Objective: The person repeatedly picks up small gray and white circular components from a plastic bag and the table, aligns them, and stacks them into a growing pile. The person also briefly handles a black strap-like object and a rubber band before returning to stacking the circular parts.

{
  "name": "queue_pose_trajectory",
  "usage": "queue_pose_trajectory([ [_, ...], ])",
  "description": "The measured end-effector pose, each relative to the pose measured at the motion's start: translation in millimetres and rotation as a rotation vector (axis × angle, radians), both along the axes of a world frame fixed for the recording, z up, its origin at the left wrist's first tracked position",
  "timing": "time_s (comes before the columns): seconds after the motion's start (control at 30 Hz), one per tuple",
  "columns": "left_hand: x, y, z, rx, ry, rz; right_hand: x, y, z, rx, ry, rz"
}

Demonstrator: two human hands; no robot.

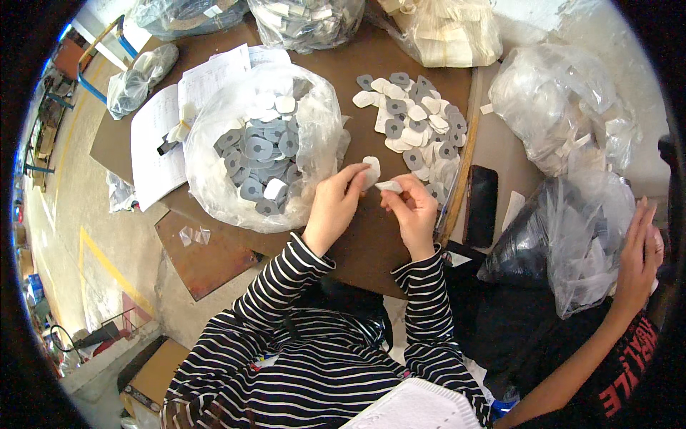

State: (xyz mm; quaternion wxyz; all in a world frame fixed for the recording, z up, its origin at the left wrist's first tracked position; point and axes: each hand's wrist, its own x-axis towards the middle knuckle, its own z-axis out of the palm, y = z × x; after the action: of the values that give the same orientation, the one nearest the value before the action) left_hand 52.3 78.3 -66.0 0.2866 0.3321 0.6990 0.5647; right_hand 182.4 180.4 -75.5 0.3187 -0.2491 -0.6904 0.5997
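Between the thumb and fingers of my left hand [334,204] is a small white rounded pad [371,170]. My right hand [414,213] pinches a second white piece [389,186], seen nearly edge-on, close beside the first. Whether the two pieces touch, I cannot tell. To the left of my hands lies an opened clear plastic bag [207,168] full of grey pads with dark centre holes [258,148] and white ones. Beyond my hands, a loose heap of grey and white pads [418,121] spreads over the brown table [357,254].
Papers [153,154] lie left of the bag. Several filled plastic bags [307,21] line the far edge. On the right are a black phone [481,207], more bags [561,107] and a co-worker's hand [638,257]. A wooden strip [463,189] edges the table.
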Motion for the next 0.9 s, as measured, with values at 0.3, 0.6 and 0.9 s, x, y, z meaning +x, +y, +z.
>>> queue_pose_trajectory([
  [0.3, -12, -35, 55, 0.237, 0.332, -0.196, 1, -8, -5, 0.183, 0.113, 0.113],
  [0.6, -112, -100, 91, 0.16, 0.496, 0.429, -8, -8, 12, 0.395, -0.059, 0.102],
  [0.9, -124, -153, 20, 0.037, 0.114, 0.434, -95, 19, 53, 0.566, -0.056, 0.159],
])
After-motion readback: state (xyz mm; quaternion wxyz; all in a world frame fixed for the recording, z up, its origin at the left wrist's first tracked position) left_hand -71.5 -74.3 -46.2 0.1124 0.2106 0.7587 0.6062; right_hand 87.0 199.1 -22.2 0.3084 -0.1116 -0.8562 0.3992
